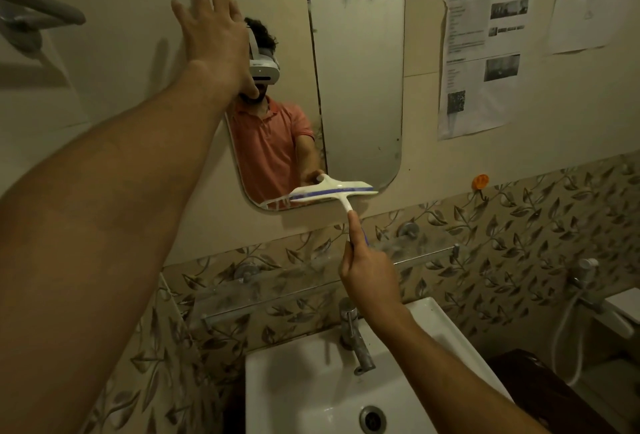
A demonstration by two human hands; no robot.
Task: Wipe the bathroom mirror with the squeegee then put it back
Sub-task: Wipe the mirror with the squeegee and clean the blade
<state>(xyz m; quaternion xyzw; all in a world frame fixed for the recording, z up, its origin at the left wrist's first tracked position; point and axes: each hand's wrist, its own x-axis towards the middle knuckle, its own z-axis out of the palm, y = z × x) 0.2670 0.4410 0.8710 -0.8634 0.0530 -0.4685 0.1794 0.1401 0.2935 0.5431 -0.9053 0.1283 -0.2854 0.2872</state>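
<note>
Two hands are up, and the next move hangs on where the blade sits against the glass. The bathroom mirror (360, 87) stands on the far wall, taller than wide. Its rounded bottom edge is above the glass shelf (311, 281) and the white sink (277, 381) near you.

Your left hand (211, 31) is spread wide with straight fingers, laid over the mirror's upper left edge and well apart from the tool. Your right hand (367, 267), lower and further right, is wrapped round the handle of the squeegee (332, 191), with the forefinger stretched along the stem.

The blade lies across the mirror's bottom edge. Its long axis runs left to right, left end dipped a little, and the handle drops from its middle towards you. With the blade at the foot of the glass, I judge that any further wiping means lifting it high first.

A small orange hook (480, 181) sits right of the mirror. Whether the squeegee belongs there, I cannot tell.
</note>
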